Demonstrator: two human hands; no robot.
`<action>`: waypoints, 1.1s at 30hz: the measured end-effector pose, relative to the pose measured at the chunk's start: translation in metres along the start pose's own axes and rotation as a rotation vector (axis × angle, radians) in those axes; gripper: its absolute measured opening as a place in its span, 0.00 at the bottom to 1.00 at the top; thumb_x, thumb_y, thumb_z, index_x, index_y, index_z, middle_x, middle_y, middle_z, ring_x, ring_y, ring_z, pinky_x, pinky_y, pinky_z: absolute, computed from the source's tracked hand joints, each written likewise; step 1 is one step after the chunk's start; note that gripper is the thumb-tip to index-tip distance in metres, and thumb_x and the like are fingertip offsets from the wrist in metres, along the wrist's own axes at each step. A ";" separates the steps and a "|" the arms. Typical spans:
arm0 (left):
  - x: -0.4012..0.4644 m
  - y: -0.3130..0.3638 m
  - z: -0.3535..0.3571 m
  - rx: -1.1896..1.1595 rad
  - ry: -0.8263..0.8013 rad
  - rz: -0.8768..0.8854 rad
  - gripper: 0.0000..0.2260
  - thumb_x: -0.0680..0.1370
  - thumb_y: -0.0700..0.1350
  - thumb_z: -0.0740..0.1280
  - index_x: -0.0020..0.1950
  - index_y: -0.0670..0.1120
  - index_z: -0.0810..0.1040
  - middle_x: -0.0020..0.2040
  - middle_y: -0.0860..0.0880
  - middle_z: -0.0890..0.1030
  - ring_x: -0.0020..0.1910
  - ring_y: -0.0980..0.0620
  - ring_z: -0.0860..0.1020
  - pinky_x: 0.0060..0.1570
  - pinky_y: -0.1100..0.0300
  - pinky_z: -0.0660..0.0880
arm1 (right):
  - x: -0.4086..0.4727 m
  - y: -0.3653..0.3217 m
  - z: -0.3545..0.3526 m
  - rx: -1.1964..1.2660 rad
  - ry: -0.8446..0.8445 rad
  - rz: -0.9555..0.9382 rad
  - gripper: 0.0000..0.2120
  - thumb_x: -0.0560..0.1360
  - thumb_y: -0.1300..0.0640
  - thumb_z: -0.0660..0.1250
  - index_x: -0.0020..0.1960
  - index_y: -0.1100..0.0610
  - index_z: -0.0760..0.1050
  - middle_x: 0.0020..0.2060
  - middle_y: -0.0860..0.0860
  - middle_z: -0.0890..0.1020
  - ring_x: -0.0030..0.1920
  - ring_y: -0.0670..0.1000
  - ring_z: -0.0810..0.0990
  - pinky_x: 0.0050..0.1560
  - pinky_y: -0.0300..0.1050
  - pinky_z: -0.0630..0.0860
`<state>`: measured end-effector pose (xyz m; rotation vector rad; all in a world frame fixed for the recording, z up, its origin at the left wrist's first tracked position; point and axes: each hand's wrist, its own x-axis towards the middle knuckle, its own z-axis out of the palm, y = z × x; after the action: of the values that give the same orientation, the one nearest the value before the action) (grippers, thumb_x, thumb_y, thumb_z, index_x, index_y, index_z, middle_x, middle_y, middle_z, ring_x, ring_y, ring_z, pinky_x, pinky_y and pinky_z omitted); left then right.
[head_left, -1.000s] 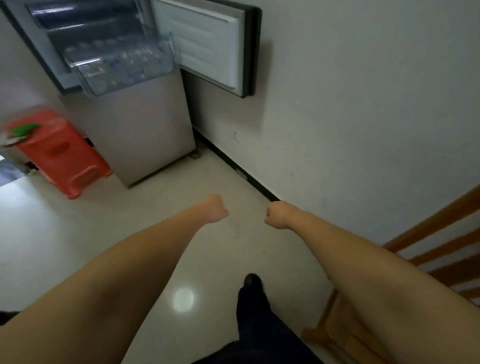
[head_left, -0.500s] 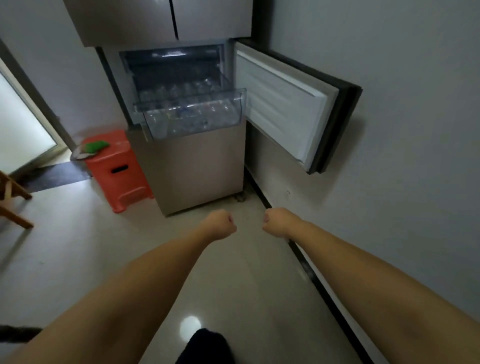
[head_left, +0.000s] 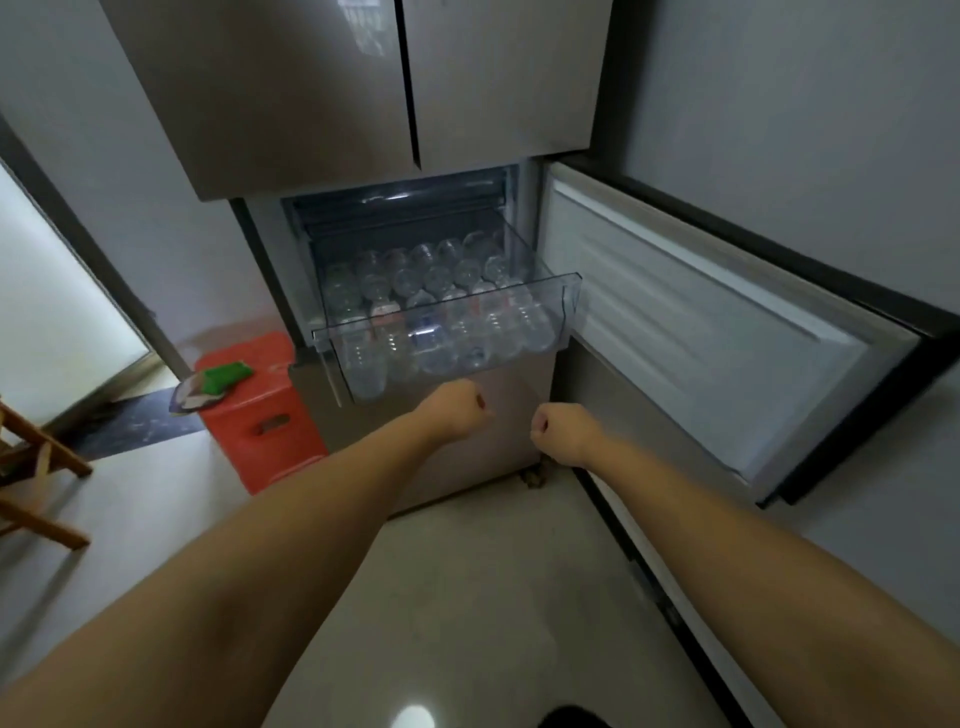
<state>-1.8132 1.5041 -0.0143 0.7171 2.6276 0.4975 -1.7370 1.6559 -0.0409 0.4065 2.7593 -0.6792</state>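
Hands: both arms stretch forward, the left hand (head_left: 457, 410) and the right hand (head_left: 563, 434) each clenched into a fist and gripping nothing, with a small gap between them.
Drawer: a clear plastic drawer (head_left: 441, 304) stands pulled out of the lower right compartment of the fridge (head_left: 311, 104), its front wall just above the left hand in view. Whether the two touch cannot be told.
Contents: plastic water bottles (head_left: 431, 280) lie packed in rows inside the drawer, filling it from front to back.
Lower door: the compartment's door (head_left: 701, 332) hangs wide open to the right, close to the grey wall (head_left: 805, 130), its pale inner lining facing the camera; the right hand is below its near corner.
Upper doors: both are closed above the open compartment.
Left of the fridge: a red plastic stool (head_left: 260, 421) stands on the pale tiled floor (head_left: 467, 597), just beside the cabinet, a green object (head_left: 226, 375) lying on its top.
Far left: part of a wooden chair (head_left: 36, 467) shows at the edge.
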 end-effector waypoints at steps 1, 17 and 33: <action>0.017 0.000 -0.010 -0.003 0.014 0.010 0.12 0.76 0.41 0.62 0.32 0.42 0.73 0.33 0.45 0.74 0.36 0.48 0.71 0.36 0.58 0.68 | 0.015 -0.004 -0.008 0.023 0.019 0.000 0.11 0.79 0.58 0.58 0.54 0.62 0.77 0.52 0.58 0.80 0.53 0.58 0.78 0.55 0.51 0.76; 0.257 -0.006 -0.103 -0.171 0.239 -0.146 0.08 0.77 0.42 0.63 0.49 0.40 0.81 0.48 0.39 0.83 0.40 0.47 0.76 0.43 0.54 0.75 | 0.269 -0.025 -0.145 0.125 0.296 -0.196 0.10 0.78 0.60 0.60 0.50 0.64 0.78 0.47 0.60 0.82 0.50 0.59 0.80 0.46 0.45 0.72; 0.399 -0.046 -0.076 0.217 0.050 -0.298 0.45 0.72 0.63 0.67 0.78 0.44 0.49 0.75 0.37 0.58 0.74 0.39 0.58 0.73 0.46 0.54 | 0.416 -0.024 -0.122 0.219 -0.052 -0.033 0.35 0.77 0.49 0.63 0.78 0.51 0.49 0.73 0.60 0.63 0.68 0.61 0.70 0.66 0.50 0.70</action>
<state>-2.1852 1.6644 -0.0696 0.3647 2.7977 0.1483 -2.1530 1.7797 -0.0611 0.3823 2.6568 -0.9901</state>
